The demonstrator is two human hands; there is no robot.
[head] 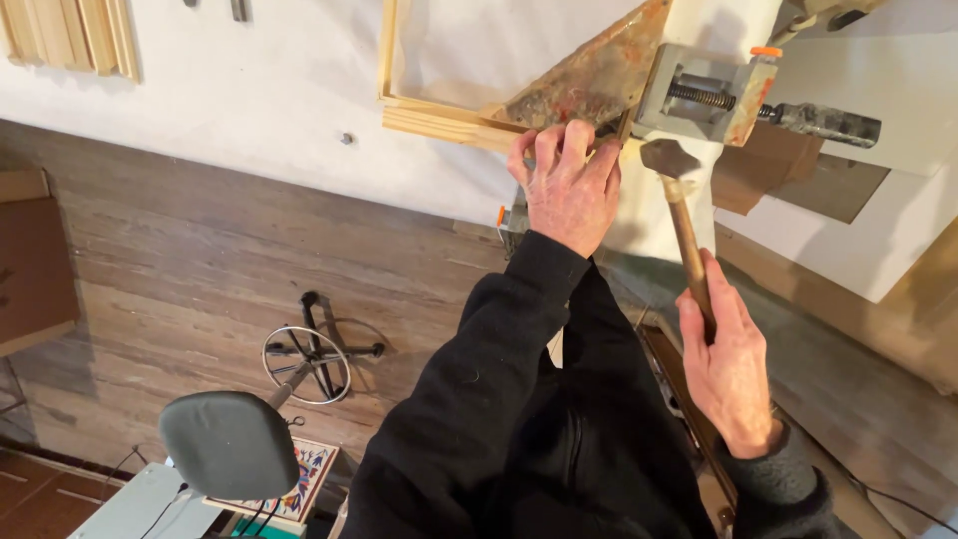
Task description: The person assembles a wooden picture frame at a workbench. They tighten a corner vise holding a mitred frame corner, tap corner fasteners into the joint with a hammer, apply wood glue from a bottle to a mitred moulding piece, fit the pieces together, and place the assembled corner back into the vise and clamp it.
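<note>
While left grip steadies frame (fingers curled), hammer hovers.

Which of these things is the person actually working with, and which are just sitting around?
In use: hammer in the right hand; wooden frame corner steadied by the left hand; corner clamp holding the frame.

Lying about: grey stool; patterned tile; brown cardboard.

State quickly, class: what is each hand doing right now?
Left hand: fingers curled, pressing on the wooden frame corner.
Right hand: closed around the hammer handle.
</note>
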